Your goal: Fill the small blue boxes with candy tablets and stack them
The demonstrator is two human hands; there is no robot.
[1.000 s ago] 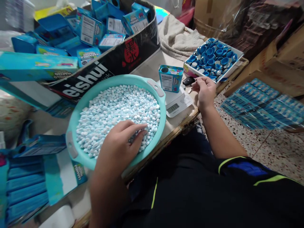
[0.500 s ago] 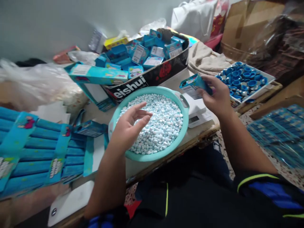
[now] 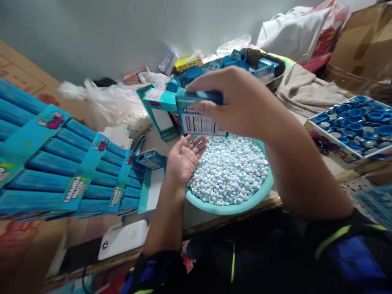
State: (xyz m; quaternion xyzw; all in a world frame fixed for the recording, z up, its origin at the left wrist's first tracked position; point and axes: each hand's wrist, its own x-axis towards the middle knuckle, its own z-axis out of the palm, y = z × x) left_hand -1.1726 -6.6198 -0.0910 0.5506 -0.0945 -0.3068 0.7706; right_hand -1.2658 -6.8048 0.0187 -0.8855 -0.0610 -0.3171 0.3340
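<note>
Packs: blue stacked packs (image 3: 61, 171) lying far left
L hand: your left hand (image 3: 183, 157) hovering palm-up, fingers spread, at basin (image 3: 232, 206) rim
Box: small blue box (image 3: 199, 112) tilting above L palm
R hand: your right hand (image 3: 237, 102) gripping box; fingers clamped round it
Caps: tray w/ blue caps (image 3: 357, 126) sitting far right

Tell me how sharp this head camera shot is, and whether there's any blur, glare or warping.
Head view: the pellets in the basin are fairly sharp; the right hand and its box are slightly soft, the left hand a little clearer. The stacked packs at the left edge smear and stretch, a wide-lens warp. Light is soft and even, with mild glare on the plastic bag.
</note>
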